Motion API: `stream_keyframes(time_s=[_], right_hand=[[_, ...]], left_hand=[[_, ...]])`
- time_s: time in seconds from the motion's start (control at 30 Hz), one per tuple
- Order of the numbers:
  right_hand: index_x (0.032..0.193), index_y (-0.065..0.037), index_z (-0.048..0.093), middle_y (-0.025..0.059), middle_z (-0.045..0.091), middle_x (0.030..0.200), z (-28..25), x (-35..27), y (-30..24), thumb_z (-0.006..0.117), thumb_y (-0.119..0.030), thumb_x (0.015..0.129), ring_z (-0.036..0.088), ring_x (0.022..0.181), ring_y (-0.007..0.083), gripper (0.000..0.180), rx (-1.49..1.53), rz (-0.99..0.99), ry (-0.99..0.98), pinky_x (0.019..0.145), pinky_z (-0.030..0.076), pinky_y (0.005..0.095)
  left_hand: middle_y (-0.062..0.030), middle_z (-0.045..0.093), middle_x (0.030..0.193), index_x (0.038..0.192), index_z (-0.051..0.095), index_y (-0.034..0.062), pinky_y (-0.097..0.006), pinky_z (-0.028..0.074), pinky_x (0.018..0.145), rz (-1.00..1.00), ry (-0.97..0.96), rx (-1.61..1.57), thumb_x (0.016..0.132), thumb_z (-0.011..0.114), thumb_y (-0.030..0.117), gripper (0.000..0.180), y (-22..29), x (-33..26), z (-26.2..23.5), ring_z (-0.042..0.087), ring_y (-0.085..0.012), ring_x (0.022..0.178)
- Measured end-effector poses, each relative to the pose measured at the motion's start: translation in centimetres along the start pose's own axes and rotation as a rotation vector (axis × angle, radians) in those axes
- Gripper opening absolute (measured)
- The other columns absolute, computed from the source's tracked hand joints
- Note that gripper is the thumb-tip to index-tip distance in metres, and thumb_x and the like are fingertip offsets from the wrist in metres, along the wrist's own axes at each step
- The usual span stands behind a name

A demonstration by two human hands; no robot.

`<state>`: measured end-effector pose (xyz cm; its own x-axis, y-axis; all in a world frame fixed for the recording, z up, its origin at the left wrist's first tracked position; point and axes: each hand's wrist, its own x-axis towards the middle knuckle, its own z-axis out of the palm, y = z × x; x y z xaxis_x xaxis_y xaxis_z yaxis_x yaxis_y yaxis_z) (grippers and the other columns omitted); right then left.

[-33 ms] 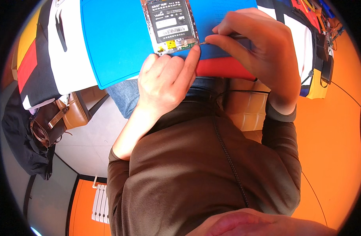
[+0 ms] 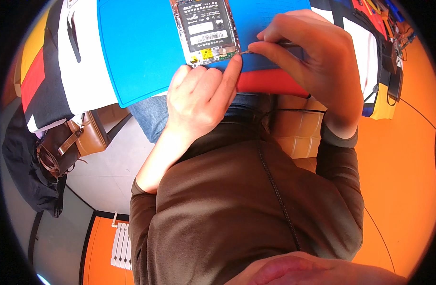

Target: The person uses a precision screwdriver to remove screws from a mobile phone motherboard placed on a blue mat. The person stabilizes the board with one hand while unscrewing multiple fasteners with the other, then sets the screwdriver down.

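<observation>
An opened mobile phone [image 2: 233, 35] lies on a blue work mat [image 2: 142, 52], its back cover off. A black labelled battery [image 2: 203, 26] fills most of it, with a yellow patch and green circuit board along the near end. My left hand [image 2: 199, 97] rests against that near end, fingers curled, the index fingertip pressed on the right corner. From the right, my right hand [image 2: 308, 52] pinches a slim metal tool [image 2: 246, 52]. Its tip meets the phone's right edge just beside my left fingertip. Whether the tool has one or two prongs cannot be made out.
A red roll-like object [image 2: 270, 81] lies at the mat's near edge. Dark tweezers-like tool [image 2: 74, 38] sits on the white strip at left. More tools [image 2: 377, 12] crowd the far right. Bags [image 2: 92, 133] hang or stand left of my legs.
</observation>
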<state>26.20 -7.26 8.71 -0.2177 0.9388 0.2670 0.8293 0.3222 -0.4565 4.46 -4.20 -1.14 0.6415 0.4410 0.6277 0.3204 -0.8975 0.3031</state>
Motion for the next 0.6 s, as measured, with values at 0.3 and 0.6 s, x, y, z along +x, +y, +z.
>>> stream_keyframes(time_s=[0.3,0.6], right_hand=[[0.092,0.002,0.071,0.0072,0.075,0.09,0.0,-0.4,-0.3,0.083,0.002,0.086,0.075,0.084,0.0145,0.014,0.176,0.19,0.043,0.078,0.062,0.0256],[0.096,0.001,0.071,0.007,0.076,0.093,1.6,-1.2,0.3,0.082,0.002,0.089,0.076,0.087,0.0143,0.013,0.138,0.177,0.229,0.08,0.062,0.0253]], left_hand=[[0.0006,0.039,0.072,0.116,0.079,0.0042,-0.032,0.035,0.057,-0.002,0.009,0.003,0.076,0.08,0.006,0.04,0.0,0.0,0.1,0.045,-0.0139,0.062],[0.0008,0.037,0.071,0.118,0.08,0.0048,-0.032,0.034,0.057,0.009,-0.014,0.024,0.076,0.079,0.008,0.043,0.0,0.0,-0.1,0.043,-0.0134,0.061]])
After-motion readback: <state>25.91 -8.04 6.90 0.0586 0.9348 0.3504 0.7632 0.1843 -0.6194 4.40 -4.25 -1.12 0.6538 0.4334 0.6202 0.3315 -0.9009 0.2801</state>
